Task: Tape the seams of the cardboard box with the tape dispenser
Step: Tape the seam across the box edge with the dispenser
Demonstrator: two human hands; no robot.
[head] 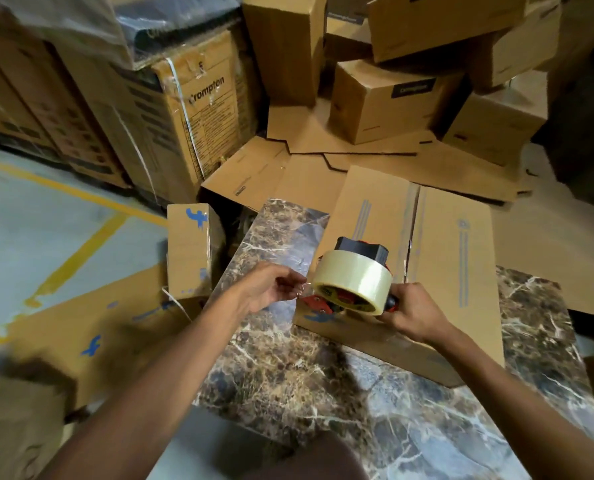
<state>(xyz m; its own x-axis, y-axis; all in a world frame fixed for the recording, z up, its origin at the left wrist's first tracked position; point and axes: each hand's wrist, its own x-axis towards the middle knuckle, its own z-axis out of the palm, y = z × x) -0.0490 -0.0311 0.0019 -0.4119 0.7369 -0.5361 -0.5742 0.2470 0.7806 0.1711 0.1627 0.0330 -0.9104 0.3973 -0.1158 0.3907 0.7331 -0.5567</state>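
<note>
A closed cardboard box (pixel 455 244) lies on a brown marble slab (pixel 288 368), its centre seam running away from me. A red and black tape dispenser (pixel 351 285) with a clear tape roll hovers over the box's near left corner. My right hand (pixel 410 311) grips its handle. My left hand (pixel 271 285) sits just left of the dispenser's red front end, fingertips pinched on the loose end of the clear tape.
A small taped box (pixel 190 251) stands left of the slab. Flattened cartons (pixel 323 161) lie behind the work box. Stacked cartons (pixel 171 109) and loose boxes (pixel 385 98) fill the back. Grey floor with yellow lines (pixel 77 251) at left.
</note>
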